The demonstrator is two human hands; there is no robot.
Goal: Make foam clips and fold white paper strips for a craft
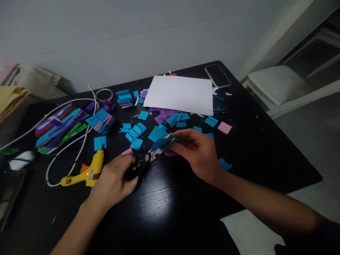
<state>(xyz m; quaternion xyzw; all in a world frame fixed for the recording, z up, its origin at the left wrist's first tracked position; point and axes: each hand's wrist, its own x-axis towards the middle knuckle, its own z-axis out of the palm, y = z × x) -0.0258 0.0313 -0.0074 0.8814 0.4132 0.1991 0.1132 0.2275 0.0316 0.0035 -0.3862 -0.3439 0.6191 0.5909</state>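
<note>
My left hand (117,179) is closed round the black handles of a pair of scissors (145,161), whose blades point up and to the right. Between the thumb and fingers of my right hand (199,152) is a piece of blue paper (160,142). The scissor blades are apart and lie at this paper, close to my right fingertips. Just beyond my hands, small blue paper pieces (136,131) lie scattered on the black table (255,166). A pink paper square (224,128) rests to the right of them.
A yellow glue gun (95,169) with a lit orange light lies left of my left hand. White cable (84,143) loops beside bundled coloured paper strips (63,124). At the back are a white sheet (180,94) and a phone (217,75). A white stool (278,84) stands right.
</note>
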